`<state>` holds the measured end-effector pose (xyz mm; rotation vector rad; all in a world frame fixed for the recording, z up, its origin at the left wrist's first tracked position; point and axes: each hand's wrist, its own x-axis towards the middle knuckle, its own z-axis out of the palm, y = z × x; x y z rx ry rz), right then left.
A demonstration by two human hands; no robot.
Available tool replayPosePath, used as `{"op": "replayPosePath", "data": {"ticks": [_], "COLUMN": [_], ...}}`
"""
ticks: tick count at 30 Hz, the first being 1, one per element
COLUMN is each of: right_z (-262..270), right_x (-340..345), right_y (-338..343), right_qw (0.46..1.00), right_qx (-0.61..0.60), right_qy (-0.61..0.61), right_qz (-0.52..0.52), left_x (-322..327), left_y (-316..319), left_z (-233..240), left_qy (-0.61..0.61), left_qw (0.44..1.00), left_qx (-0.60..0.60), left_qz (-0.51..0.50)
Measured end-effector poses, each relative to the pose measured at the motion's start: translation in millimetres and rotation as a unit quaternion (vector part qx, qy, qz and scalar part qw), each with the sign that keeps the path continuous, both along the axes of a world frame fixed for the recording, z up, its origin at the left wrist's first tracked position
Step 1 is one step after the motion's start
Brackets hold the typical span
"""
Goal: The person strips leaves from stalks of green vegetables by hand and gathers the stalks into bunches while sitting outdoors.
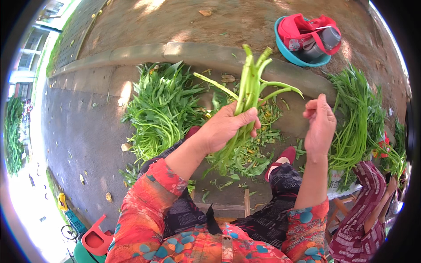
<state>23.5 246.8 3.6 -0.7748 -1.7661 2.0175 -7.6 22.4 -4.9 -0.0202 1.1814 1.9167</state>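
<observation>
My left hand (pixel 230 125) grips a bunch of green leafy vegetable stems (pixel 247 85), cut ends up and leaves hanging down. A few stems splay out to either side. Apart from the bunch, my right hand (pixel 319 126) is raised with its fingers partly curled and nothing in it. Beneath the bunch, loose leaves and trimmings (pixel 260 154) litter the ground between my feet. A large heap of the leafy greens (pixel 161 105) lies to the left. Another pile of long-stemmed greens (pixel 352 121) is on the right, near my right hand.
Past a low concrete kerb (pixel 141 54), a blue basin (pixel 286 54) on bare soil holds a red bag (pixel 296 29) and a grey bottle (pixel 329 37). Another person's patterned sleeve (pixel 355 227) shows at lower right, their hands by more greens. A red plastic chair (pixel 97 238) stands lower left.
</observation>
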Motion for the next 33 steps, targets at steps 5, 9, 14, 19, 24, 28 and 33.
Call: {"op": "replayPosePath", "data": {"ticks": [5,9,14,19,24,28,33], "right_z": [-17.0,-15.1,-11.6,-18.7,-21.4,-11.8,-7.7], "right_x": [-3.1,-5.4,-4.8,-2.9,-6.5,-7.2,-5.7], "right_y": [-18.0,-42.2,-55.7,-50.1,-42.9,-50.0,-52.5], "right_qw": [0.954,0.919,0.858,0.815,0.833,0.892,0.928], "right_qx": [-0.256,-0.318,-0.428,-0.530,-0.493,-0.406,-0.325], "right_qy": [-0.111,-0.099,-0.140,-0.100,-0.045,-0.040,-0.008], "right_qz": [0.106,0.209,0.246,0.210,0.248,0.195,0.182], "left_x": [-0.6,5.3,14.6,17.6,17.9,17.5,15.2], "left_y": [-1.5,3.3,9.8,9.4,10.8,11.8,11.2], "left_z": [12.2,13.4,12.8,4.8,1.6,10.7,5.3], "left_qy": [-0.020,-0.032,-0.079,-0.105,-0.037,-0.079,-0.073], "left_qw": [0.996,0.988,0.983,0.980,0.989,0.994,0.997], "left_qx": [0.090,0.140,0.149,0.137,0.089,0.016,0.039], "left_qz": [-0.013,-0.049,-0.070,-0.100,-0.114,-0.080,-0.008]}}
